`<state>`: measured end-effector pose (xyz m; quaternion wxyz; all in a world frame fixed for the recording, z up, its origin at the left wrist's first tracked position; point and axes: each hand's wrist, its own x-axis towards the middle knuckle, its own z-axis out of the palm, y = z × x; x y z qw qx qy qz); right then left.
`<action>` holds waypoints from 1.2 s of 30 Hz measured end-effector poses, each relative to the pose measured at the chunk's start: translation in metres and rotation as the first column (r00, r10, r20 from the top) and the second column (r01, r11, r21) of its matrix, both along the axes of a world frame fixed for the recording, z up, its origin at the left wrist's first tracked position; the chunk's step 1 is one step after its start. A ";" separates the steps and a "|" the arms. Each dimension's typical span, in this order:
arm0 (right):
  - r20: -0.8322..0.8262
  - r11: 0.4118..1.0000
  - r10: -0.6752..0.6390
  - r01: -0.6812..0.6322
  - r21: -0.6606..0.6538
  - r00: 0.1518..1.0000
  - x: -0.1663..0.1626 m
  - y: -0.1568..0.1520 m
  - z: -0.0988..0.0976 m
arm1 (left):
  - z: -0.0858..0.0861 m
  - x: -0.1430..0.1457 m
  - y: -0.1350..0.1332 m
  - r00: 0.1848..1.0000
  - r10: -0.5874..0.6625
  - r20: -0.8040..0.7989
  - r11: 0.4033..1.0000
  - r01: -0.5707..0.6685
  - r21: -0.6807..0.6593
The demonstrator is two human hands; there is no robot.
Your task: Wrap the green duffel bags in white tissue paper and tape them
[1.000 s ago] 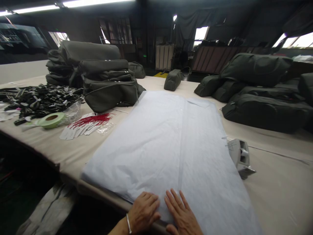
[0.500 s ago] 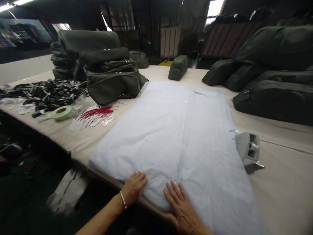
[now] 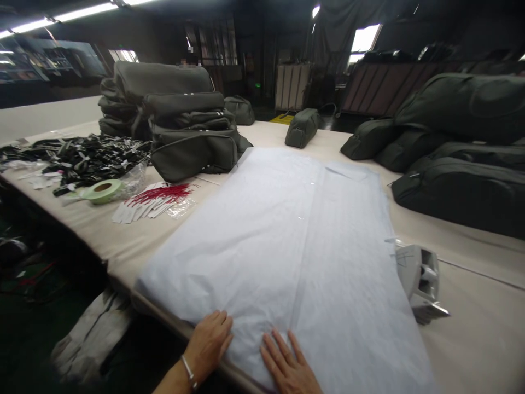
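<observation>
A large, translucent white plastic sheet lies spread lengthwise over the table, slightly wrinkled, with a seam or fold running down its middle. Its near end reaches the table's front edge. At that edge my left hand, with a bangle on the wrist, has its fingers curled together over the plastic. My right hand rests flat on the sheet a little to the right, fingers spread; its lower part is cut off by the frame. What lies under the plastic cannot be made out.
Dark green bags are piled at left; more bags lie at right. A small bag stands beyond the sheet. Tags with red strings, a tape roll and black straps lie left. A grey tape dispenser touches the sheet's right side.
Both hands sit lower and further left in the picture, and the view has tilted up slightly. Left fingers stay curled at the sheet's edge; the right hand stays flat.
</observation>
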<state>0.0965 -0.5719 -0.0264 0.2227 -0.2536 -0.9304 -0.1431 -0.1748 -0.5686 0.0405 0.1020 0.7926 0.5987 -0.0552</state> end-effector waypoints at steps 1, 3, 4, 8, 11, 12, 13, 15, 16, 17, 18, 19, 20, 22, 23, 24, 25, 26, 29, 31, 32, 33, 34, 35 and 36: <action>-0.017 1.000 0.002 -0.002 0.018 1.000 -0.001 0.002 -0.001 | 0.000 0.000 -0.001 1.000 0.017 -0.024 1.000 -0.017 -0.010; -0.049 1.000 0.000 0.000 -0.009 0.999 -0.001 0.006 0.004 | 0.003 -0.001 -0.001 0.997 0.049 -0.062 0.999 -0.048 0.007; -0.050 0.998 -0.012 0.009 -0.064 0.999 -0.001 0.009 0.011 | 0.005 -0.001 0.000 0.997 0.048 -0.062 0.998 -0.045 0.044; 0.022 0.894 -0.153 0.148 -0.424 0.988 -0.002 0.042 0.049 | 0.004 -0.009 0.012 0.999 -0.021 -0.040 0.967 0.031 0.254; -0.030 0.803 -0.264 0.202 -0.561 0.964 -0.009 0.076 0.053 | -0.011 -0.030 0.020 0.993 0.076 -0.090 0.967 -0.052 0.249; -0.045 0.785 -0.282 0.204 -0.585 0.958 -0.012 0.084 0.048 | -0.016 -0.038 0.021 0.988 0.112 -0.105 0.970 -0.086 0.226; -0.049 0.775 -0.290 0.204 -0.599 0.956 -0.015 0.090 0.041 | -0.021 -0.047 0.022 0.984 0.133 -0.116 0.973 -0.107 0.204; -0.039 0.779 -0.281 0.205 -0.592 0.959 -0.019 0.095 0.026 | -0.028 -0.061 0.022 0.982 0.139 -0.125 0.977 -0.116 0.179; -0.026 0.793 -0.267 0.204 -0.574 0.963 -0.020 0.095 0.019 | -0.031 -0.066 0.022 0.984 0.131 -0.124 0.978 -0.108 0.176; -0.010 0.808 -0.254 0.206 -0.551 0.967 -0.020 0.094 0.013 | -0.033 -0.071 0.021 0.985 0.121 -0.120 0.979 -0.098 0.177; 0.007 0.822 -0.246 0.212 -0.528 0.969 -0.020 0.092 0.008 | -0.034 -0.074 0.021 0.987 0.110 -0.115 0.980 -0.088 0.180; 0.024 0.833 -0.241 0.219 -0.508 0.970 -0.019 0.091 0.005 | -0.036 -0.076 0.020 0.989 0.099 -0.107 0.979 -0.078 0.186; 0.040 0.841 -0.236 0.224 -0.492 0.971 -0.019 0.089 0.004 | -0.037 -0.077 0.020 0.991 0.092 -0.100 0.979 -0.072 0.192; 0.064 0.854 -0.219 0.223 -0.470 0.974 -0.018 0.088 0.003 | -0.037 -0.080 0.018 0.992 0.091 -0.091 0.975 -0.070 0.210; 0.071 0.862 -0.204 0.213 -0.460 0.976 -0.018 0.087 0.003 | -0.036 -0.082 0.016 0.991 0.098 -0.089 0.973 -0.077 0.216; 0.074 0.871 -0.189 0.202 -0.448 0.979 -0.018 0.087 0.003 | -0.034 -0.085 0.013 0.991 0.111 -0.080 0.973 -0.092 0.214; 0.073 0.880 -0.181 0.194 -0.434 0.981 -0.019 0.086 0.003 | -0.031 -0.089 0.010 0.989 0.133 -0.056 0.972 -0.119 0.203; 0.067 0.888 -0.178 0.190 -0.420 0.982 -0.019 0.086 0.002 | -0.028 -0.094 0.005 0.985 0.171 -0.009 0.969 -0.166 0.183; 0.031 0.906 -0.178 0.176 -0.386 0.984 -0.018 0.086 -0.003 | -0.015 -0.120 -0.010 0.830 0.458 0.317 0.858 -0.506 0.085; 0.010 0.914 -0.162 0.154 -0.375 0.987 -0.019 0.087 -0.006 | -0.009 -0.145 -0.018 0.595 0.642 0.483 0.668 -0.743 0.028; 0.001 0.918 -0.157 0.146 -0.369 0.988 -0.019 0.087 -0.006 | -0.007 -0.158 -0.020 0.481 0.702 0.525 0.562 -0.827 0.007; -0.010 0.920 -0.161 0.147 -0.362 0.987 -0.020 0.087 -0.005 | -0.006 -0.171 -0.020 0.383 0.745 0.545 0.465 -0.885 -0.014; -0.017 0.921 -0.174 0.156 -0.358 0.985 -0.021 0.086 -0.003 | -0.006 -0.183 -0.019 0.295 0.777 0.557 0.381 -0.924 -0.042; -0.022 0.918 -0.192 0.172 -0.357 0.981 -0.022 0.085 0.000 | -0.008 -0.194 -0.016 0.196 0.795 0.574 0.301 -0.949 -0.094; -0.021 0.913 -0.212 0.190 -0.361 0.977 -0.024 0.084 0.003 | -0.010 -0.201 -0.012 0.096 0.804 0.587 0.230 -0.960 -0.157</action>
